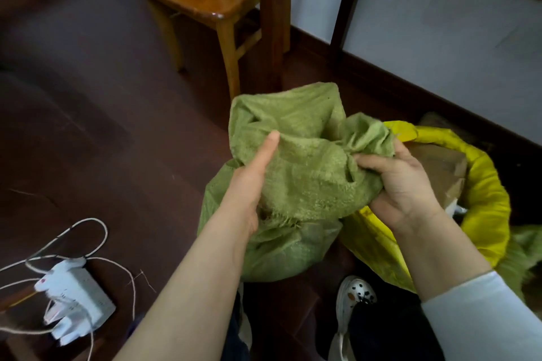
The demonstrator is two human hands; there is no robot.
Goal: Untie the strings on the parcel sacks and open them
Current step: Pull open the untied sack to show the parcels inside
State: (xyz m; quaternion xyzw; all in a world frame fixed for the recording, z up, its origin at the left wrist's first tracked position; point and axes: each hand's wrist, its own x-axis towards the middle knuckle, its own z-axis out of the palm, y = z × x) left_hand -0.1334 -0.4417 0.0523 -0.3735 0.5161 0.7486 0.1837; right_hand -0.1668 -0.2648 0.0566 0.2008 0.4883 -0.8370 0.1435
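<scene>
Green sack [296, 176] on floor [117, 132] beside opened yellow sack [487, 184]; L hand [249, 184] & R hand [401, 184] both clutch its bunched neck; hard tug may rip frayed weave.

The left hand [252, 182] held the green sack's [308, 173] bunched mouth under a straight thumb, and the right hand [401, 182] curled its fingers into a fold. Touching it on the right stood an open yellow sack [484, 193] with a brown parcel [440, 167] inside. Loose string [96, 231] lay on the floor [117, 126] by a white power strip [79, 302].
</scene>
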